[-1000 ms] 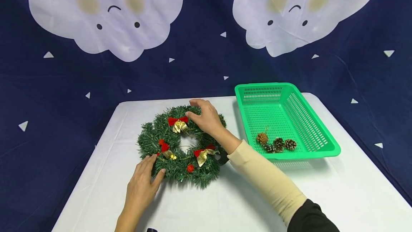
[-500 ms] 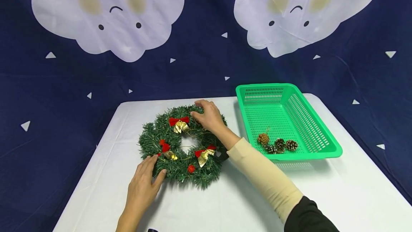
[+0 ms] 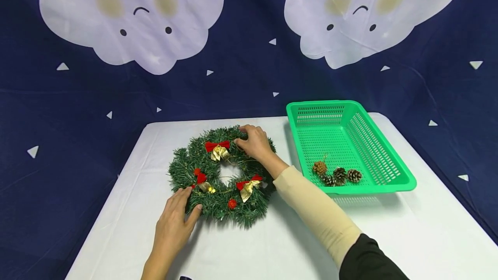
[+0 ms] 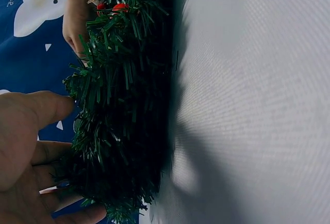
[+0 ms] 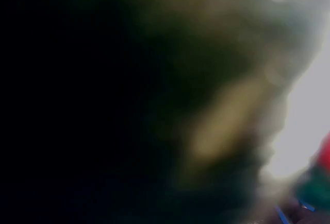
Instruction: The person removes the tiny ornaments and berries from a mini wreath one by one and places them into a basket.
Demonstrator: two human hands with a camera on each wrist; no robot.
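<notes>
A green tinsel wreath [image 3: 245, 211] lies on the white table. Red bows with gold ribbon tails, such as this upper bow [image 3: 218, 146], and a red berry ball [image 3: 232, 203] decorate it. My left hand [image 3: 173, 224] rests at its near left edge, thumb and fingers spread apart around the foliage, which the left wrist view also shows. Over the upper right of the wreath, my right hand [image 3: 254, 142] bends down with thumb and index finger apart; its other fingertips are hidden. A thin gold cord runs beside it. The right wrist view is dark and blurred.
To the right stands a green plastic basket [image 3: 393, 161]. Several pine cones, one of them a brown cone [image 3: 320, 168], lie in its near left corner. A dark blue cloth with clouds hangs behind the table [image 3: 128, 211].
My right hand has shifted right and lower over the wreath, and the gap between its thumb and index finger has narrowed. The left hand keeps its place at the edge.
</notes>
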